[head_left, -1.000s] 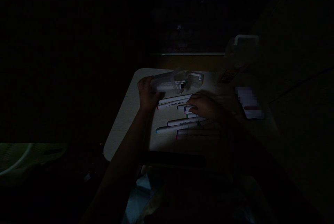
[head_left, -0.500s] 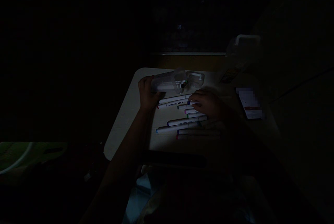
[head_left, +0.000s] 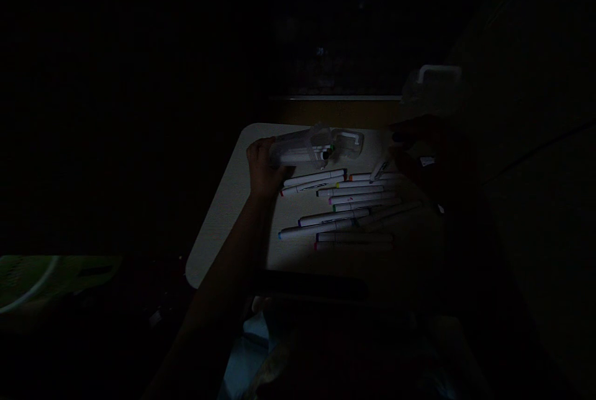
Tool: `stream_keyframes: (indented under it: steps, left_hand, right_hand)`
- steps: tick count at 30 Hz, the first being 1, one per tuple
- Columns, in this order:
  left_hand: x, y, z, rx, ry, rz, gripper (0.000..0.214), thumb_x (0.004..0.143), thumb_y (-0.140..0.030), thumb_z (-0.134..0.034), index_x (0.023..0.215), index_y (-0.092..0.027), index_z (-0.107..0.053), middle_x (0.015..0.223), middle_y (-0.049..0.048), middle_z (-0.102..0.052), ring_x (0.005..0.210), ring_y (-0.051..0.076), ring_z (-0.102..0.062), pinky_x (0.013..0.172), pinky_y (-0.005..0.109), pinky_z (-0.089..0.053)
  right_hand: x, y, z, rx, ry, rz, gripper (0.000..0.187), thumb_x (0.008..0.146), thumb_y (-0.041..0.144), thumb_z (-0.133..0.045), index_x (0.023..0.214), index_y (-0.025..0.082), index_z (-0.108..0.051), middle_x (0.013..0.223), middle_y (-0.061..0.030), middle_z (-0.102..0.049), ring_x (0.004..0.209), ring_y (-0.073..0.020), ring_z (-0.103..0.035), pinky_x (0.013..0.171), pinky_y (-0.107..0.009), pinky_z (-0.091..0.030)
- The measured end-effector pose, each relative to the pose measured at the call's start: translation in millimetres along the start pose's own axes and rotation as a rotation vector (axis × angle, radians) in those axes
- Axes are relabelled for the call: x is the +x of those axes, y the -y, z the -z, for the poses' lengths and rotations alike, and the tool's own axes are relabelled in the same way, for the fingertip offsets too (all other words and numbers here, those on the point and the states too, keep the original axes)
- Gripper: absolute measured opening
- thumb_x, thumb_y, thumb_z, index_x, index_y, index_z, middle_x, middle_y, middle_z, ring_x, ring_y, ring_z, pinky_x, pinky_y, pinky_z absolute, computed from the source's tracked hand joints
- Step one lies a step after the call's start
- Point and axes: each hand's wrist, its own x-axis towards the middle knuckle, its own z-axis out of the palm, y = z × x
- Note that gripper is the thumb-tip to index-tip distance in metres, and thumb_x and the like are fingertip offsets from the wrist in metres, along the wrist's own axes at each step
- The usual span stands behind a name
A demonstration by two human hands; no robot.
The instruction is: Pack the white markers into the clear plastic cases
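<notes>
My left hand [head_left: 264,165] is wrapped round the back end of a clear plastic case [head_left: 295,146]. The case lies on its side, with several white markers inside and its open end facing right. Over the right part of the table, deep in shadow, my right hand [head_left: 421,151] has its fingers closed around what looks like a tilted white marker [head_left: 380,170] with a dark end. Below both hands, several white markers [head_left: 356,190] with coloured ends lie in loose rows. Most of the right hand's outline is lost in darkness.
A small clear lid with a white handle [head_left: 349,140] lies beside the case's mouth. Behind the right hand stands a larger clear container with a white handle [head_left: 440,71]. The pale table [head_left: 218,226] has a rounded left edge. Surroundings are almost black.
My right hand has moved right and up from the loose markers, where a blue-ended one was at its fingers. It now covers the phone and container label. The left hand and case stay put.
</notes>
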Motion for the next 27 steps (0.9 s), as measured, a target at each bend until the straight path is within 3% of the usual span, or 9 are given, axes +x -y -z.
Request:
stream_keyframes:
  steps: [7,11,20,27]
  left_hand:
    - [-1,1,-0.7,-0.015,-0.012,-0.005,0.073,0.069,-0.068,-0.058,0.127,-0.024,-0.047,0.121,0.0121,-0.049,0.116,0.031,-0.047,0.099,0.049,-0.041]
    - [0,-1,-0.1,-0.007,0.001,0.023,0.073,0.068,-0.064,-0.062,0.126,-0.023,-0.048,0.121,0.0126,-0.049,0.117,0.032,-0.046,0.100,0.050,-0.040]
    - [1,-4,0.7,0.000,0.019,0.062,0.071,0.065,-0.060,-0.067,0.124,-0.025,-0.049,0.121,0.0110,-0.049,0.116,0.031,-0.047,0.100,0.049,-0.040]
    - [0,0,-0.3,0.017,0.008,0.007,0.074,0.068,-0.067,-0.059,0.127,-0.023,-0.047,0.121,0.0115,-0.048,0.117,0.030,-0.046,0.101,0.047,-0.039]
  right_hand:
    - [-2,2,5,-0.082,-0.228,0.006,0.021,0.084,0.024,-0.061,0.104,0.017,-0.064,0.100,-0.0097,-0.070,0.090,-0.0188,-0.065,0.083,-0.034,-0.051]
    - [-3,5,-1,-0.080,-0.291,-0.059,0.017,0.083,0.026,-0.064,0.098,0.019,-0.065,0.095,-0.0078,-0.070,0.083,-0.0182,-0.065,0.077,-0.033,-0.052]
    - [-2,11,-16,-0.006,-0.224,-0.076,0.012,0.084,0.029,-0.061,0.094,0.021,-0.062,0.091,-0.0040,-0.069,0.083,-0.0166,-0.065,0.078,-0.034,-0.052]
    - [-6,4,-38,0.106,-0.196,-0.121,0.014,0.081,0.032,-0.065,0.091,0.021,-0.064,0.087,-0.0016,-0.068,0.078,-0.0146,-0.063,0.073,-0.030,-0.053]
